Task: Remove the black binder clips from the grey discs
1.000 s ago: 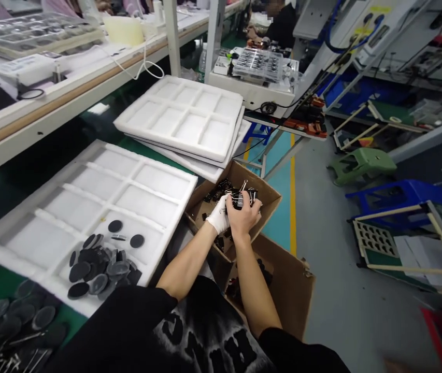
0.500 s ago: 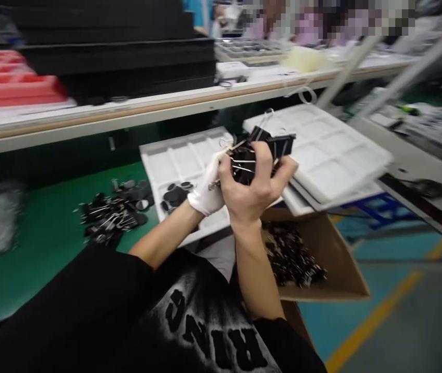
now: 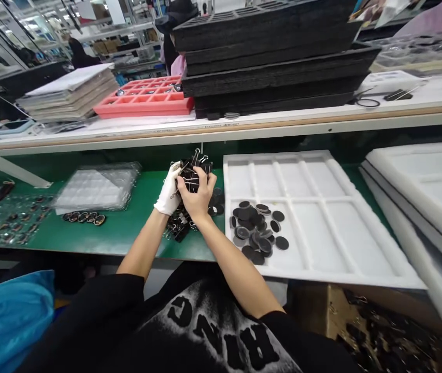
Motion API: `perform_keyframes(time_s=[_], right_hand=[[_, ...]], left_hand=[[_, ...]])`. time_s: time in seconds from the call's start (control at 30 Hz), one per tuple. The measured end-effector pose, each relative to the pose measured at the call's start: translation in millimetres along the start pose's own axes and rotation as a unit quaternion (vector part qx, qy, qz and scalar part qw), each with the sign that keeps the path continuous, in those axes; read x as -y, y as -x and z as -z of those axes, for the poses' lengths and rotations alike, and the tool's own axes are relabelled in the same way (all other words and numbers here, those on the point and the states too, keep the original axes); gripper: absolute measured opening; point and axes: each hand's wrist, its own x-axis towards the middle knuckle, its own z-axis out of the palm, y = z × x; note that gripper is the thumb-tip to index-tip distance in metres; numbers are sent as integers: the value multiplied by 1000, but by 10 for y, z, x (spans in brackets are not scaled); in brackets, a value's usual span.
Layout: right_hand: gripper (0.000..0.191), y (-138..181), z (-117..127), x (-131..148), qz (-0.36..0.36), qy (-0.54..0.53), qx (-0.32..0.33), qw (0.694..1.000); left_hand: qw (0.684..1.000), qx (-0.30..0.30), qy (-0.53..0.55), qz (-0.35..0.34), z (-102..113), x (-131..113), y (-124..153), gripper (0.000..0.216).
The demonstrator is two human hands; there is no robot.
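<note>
Both hands cup a bunch of black binder clips (image 3: 194, 170) with wire handles above the green bench. My left hand (image 3: 168, 190), in a white glove, closes on the bunch from the left. My bare right hand (image 3: 198, 194) wraps it from below and the right. Under the hands lies a heap of more clips (image 3: 177, 224) on the mat. Just right of them a white foam tray (image 3: 324, 217) holds several dark round discs (image 3: 257, 231) in its near left compartment.
A clear blister tray (image 3: 97, 187) and a row of small discs (image 3: 83, 217) lie to the left. Stacked white foam trays (image 3: 426, 191) sit at the right, a cardboard box of clips (image 3: 380, 336) below. The shelf behind carries black trays (image 3: 275, 62) and a red tray (image 3: 143, 98).
My hands lifted the bunch of clips out of the cardboard box and carried it left, to above the clip heap on the green mat. My view swung left with them.
</note>
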Motion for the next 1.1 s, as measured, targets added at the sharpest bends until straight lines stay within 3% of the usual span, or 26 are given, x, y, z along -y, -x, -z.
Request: perform_keyframes(time_s=[0.2,0.4,0.5,0.6,0.7,0.77,0.87,1.0,1.1], right_hand=[[48,150,-151,-219,47,-1,29,998],[42,209,5,-339,118,115,142,976],[41,207,162,-393,167,144,183,958],[43,189,367,-445,203,179,238,933],[51,172,580,-479,223,215,281,908],[60,170,694,-495,223,229,296,900],[69,174,804,-523,190,233,295,907],[43,175,877,-549,179,243,314,900],[37,201,947,-500,197,249,308,897]], left_hand=[[997,63,-53,6,460,165,-224,38],[982,166,-83,-24,810,187,-382,44],[956,241,-143,-81,889,185,-350,34],[919,267,-250,-146,897,178,-258,30],[875,296,-332,-193,847,166,-161,45],[866,315,-334,-199,816,154,-127,52],[890,287,-297,-192,861,123,-163,49],[920,205,-302,-141,1118,121,-331,53],[927,179,-321,-72,1295,261,-402,59]])
